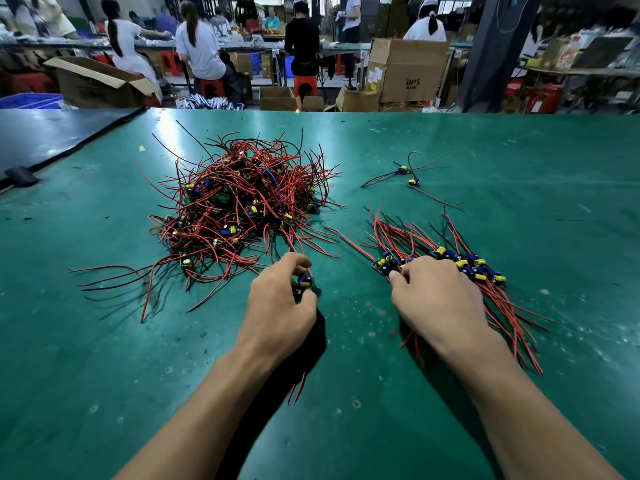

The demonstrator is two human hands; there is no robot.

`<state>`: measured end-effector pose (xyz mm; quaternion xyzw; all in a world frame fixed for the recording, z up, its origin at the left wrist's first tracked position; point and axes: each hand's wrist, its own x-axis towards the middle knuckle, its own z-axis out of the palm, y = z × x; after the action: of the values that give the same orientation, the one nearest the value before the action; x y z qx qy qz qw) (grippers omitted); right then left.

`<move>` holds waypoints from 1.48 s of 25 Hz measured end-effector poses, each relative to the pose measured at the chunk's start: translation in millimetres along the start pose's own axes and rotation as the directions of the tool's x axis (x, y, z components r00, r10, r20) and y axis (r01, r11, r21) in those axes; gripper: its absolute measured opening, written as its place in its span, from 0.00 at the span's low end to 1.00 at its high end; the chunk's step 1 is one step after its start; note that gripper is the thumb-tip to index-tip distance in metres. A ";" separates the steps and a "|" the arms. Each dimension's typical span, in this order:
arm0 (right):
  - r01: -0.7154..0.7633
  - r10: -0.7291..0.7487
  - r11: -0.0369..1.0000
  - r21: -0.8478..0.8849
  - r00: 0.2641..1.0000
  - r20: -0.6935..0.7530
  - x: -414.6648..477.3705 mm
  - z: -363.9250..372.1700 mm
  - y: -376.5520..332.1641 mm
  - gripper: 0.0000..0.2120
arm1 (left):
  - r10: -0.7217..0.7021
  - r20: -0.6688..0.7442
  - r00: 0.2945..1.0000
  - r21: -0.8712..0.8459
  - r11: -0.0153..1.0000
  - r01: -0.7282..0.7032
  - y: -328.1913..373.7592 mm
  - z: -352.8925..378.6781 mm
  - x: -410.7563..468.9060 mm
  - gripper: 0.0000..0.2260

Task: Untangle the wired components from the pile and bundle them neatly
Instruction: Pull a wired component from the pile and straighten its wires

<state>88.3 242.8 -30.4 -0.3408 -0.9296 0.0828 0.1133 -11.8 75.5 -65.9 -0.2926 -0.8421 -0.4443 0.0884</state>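
A tangled pile [239, 206] of small circuit boards with red and black wires lies on the green table [104, 341], left of centre. My left hand [280, 306] pinches one wired component [304, 281] at the pile's near edge; its wires trail under my wrist. To the right lies an aligned bundle [464, 265] of components, boards side by side, wires fanned out both ways. My right hand [436, 299] rests on the bundle with curled fingers, fingertips on the leftmost board. What the palm covers is hidden.
Two separate wired components [408, 174] lie at the back right of the table. A dark table [52, 133] adjoins at the far left. Beyond the table's far edge are cardboard boxes [405, 71], red stools and several people at benches.
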 end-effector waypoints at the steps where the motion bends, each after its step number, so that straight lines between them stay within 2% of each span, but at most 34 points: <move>1: -0.019 0.019 1.000 -0.014 1.000 0.016 0.9 -2.7 2.5 0.14 | 0.006 0.004 1.000 -0.004 1.000 -0.005 0.7 -0.2 -0.2 0.14; 3: -0.023 0.026 0.999 -0.048 0.998 0.052 0.8 -7.3 5.2 0.13 | 0.024 0.011 1.000 -0.015 1.000 -0.024 2.1 -0.4 -0.6 0.15; 5: 0.035 -0.033 0.998 -0.059 0.999 0.035 -3.7 -9.9 -1.9 0.12 | 0.042 0.023 0.999 -0.027 0.999 -0.041 3.3 -0.4 -1.3 0.15; 8: 0.260 -0.258 0.965 0.033 0.965 -0.053 -13.6 -4.7 -22.6 0.11 | 0.058 0.034 0.998 -0.057 0.997 -0.056 4.8 0.9 -1.6 0.16; 10: 0.405 -0.412 0.905 0.129 0.911 0.025 -20.7 3.7 -34.3 0.11 | 0.065 0.033 0.997 -0.070 0.996 -0.063 5.6 1.0 -1.2 0.16; 11: 0.432 -0.446 0.890 0.149 0.891 0.083 -23.2 8.7 -38.0 0.12 | 0.068 0.028 0.997 -0.075 0.995 -0.065 4.8 0.6 -1.1 0.17; 13: 0.386 -0.404 0.912 0.134 0.904 0.143 -23.1 14.7 -36.7 0.14 | 0.067 0.020 0.998 -0.088 0.994 -0.065 3.0 1.0 -1.2 0.17; 16: 0.198 -0.204 0.978 0.062 0.971 0.121 -14.5 14.5 -23.7 0.19 | 0.051 0.019 0.998 -0.116 0.992 -0.049 3.5 1.9 -2.9 0.16; 20: 0.052 -0.053 0.999 0.008 0.995 0.089 -4.7 8.7 -6.6 0.20 | 0.042 0.023 0.999 -0.141 0.989 -0.039 3.8 1.4 -3.7 0.16; 25: 0.083 -0.078 0.995 -0.063 0.994 0.073 -12.9 5.1 -12.4 0.16 | -0.017 0.018 1.000 -0.279 0.960 0.022 12.2 1.5 -4.6 0.16; 27: 0.151 -0.151 0.989 0.008 0.987 0.056 -16.3 8.3 -21.3 0.13 | -0.045 0.037 0.998 -0.353 0.934 0.055 13.0 2.0 -3.7 0.16; 28: 0.185 -0.189 0.977 0.103 0.981 0.037 -16.7 10.5 -25.9 0.12 | -0.048 0.055 0.997 -0.380 0.922 0.065 13.6 2.4 -3.6 0.16; 30: 0.196 -0.207 0.896 0.398 0.978 -0.015 -15.8 15.5 -35.0 0.10 | -0.052 0.100 0.994 -0.429 0.899 0.090 15.2 2.7 -4.4 0.17; 32: 0.067 -0.126 0.740 0.669 0.991 0.041 -14.3 20.4 -40.0 0.10 | -0.050 0.146 0.988 -0.475 0.873 0.114 17.1 3.6 -5.6 0.17; 35: -0.146 -0.114 0.527 0.838 0.964 0.239 -12.2 24.3 -37.5 0.09 | -0.011 0.198 0.980 -0.495 0.862 0.110 18.8 2.3 -8.5 0.21; 37: -0.260 -0.139 0.333 0.906 0.937 0.320 -9.0 24.0 -33.0 0.05 | 0.008 0.227 0.974 -0.491 0.864 0.108 18.6 1.3 -9.4 0.23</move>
<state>68.3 210.2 -47.3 -0.2274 -0.7005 0.6652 0.1225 6.6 80.7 -57.6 -0.3309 -0.7100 -0.6141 -0.0962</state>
